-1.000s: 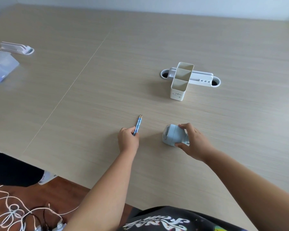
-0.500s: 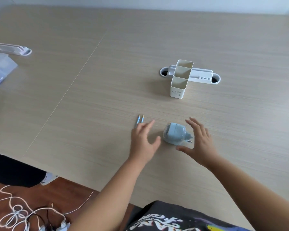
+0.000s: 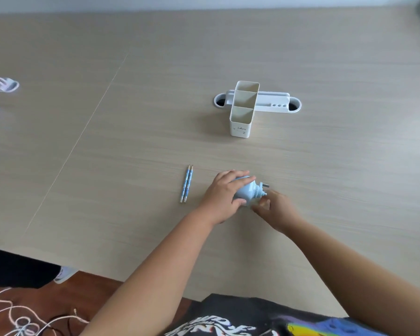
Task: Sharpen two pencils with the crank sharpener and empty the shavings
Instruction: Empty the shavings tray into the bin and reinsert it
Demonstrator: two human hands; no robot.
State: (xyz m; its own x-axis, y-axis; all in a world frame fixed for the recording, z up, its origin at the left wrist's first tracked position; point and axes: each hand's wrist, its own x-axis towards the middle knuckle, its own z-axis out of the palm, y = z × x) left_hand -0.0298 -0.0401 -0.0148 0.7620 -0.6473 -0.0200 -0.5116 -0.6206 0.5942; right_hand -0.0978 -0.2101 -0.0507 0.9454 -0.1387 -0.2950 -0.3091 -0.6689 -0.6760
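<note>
Sharpener (image 3: 246, 191) in left hand (image 3: 222, 197), unlabelled

Small marks on the white pen holder (image 3: 240, 128) and shirt (image 3: 211, 328) lettering are unreadable.

Office: desk (image 3: 325, 178) with cable grommet (image 3: 294, 106)

The wooden table (image 3: 131, 226) bears two pencils (image 3: 186, 184) (side by side), a sharpener (image 3: 247, 191) and a white organiser (image 3: 243, 110).
</note>
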